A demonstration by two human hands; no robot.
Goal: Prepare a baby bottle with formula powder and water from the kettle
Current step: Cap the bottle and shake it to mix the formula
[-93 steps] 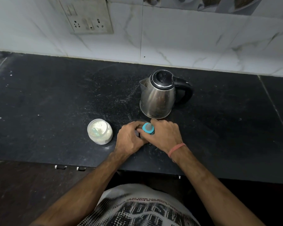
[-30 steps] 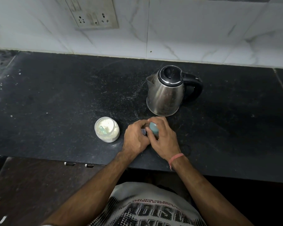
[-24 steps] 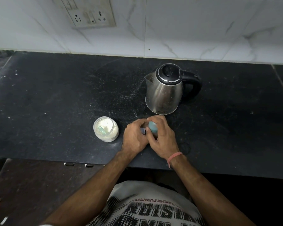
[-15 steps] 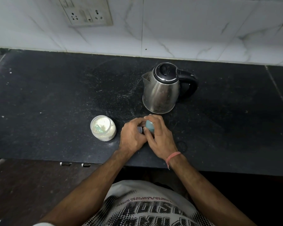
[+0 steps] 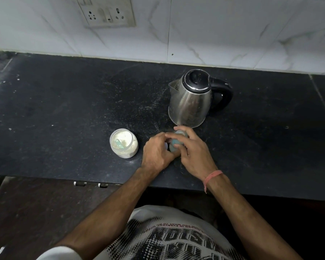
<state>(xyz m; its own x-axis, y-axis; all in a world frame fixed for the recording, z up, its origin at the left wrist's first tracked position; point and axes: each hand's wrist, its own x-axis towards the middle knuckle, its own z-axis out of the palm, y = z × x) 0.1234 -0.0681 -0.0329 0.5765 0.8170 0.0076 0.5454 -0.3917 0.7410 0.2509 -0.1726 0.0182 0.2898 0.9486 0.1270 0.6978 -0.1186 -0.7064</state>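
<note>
The baby bottle (image 5: 174,145) stands on the black counter (image 5: 64,109) just in front of the steel kettle (image 5: 190,102); only its blue cap top shows between my hands. My left hand (image 5: 157,153) wraps the bottle from the left. My right hand (image 5: 192,150) covers the blue cap from the right, fingers curled over it. An open clear jar of white formula powder (image 5: 123,143) with a pale green scoop inside sits to the left of my hands, apart from them. The kettle's lid is closed, spout left, black handle right.
A white tiled wall with a socket plate (image 5: 106,12) runs behind the counter. The counter's front edge (image 5: 101,182) lies just below my wrists. Fine white dust is scattered on the counter near the kettle.
Both hands stay clasped on the bottle; my right hand's fingers have shifted around the blue cap. The camera view has drifted slightly. Kettle and jar have not moved.
</note>
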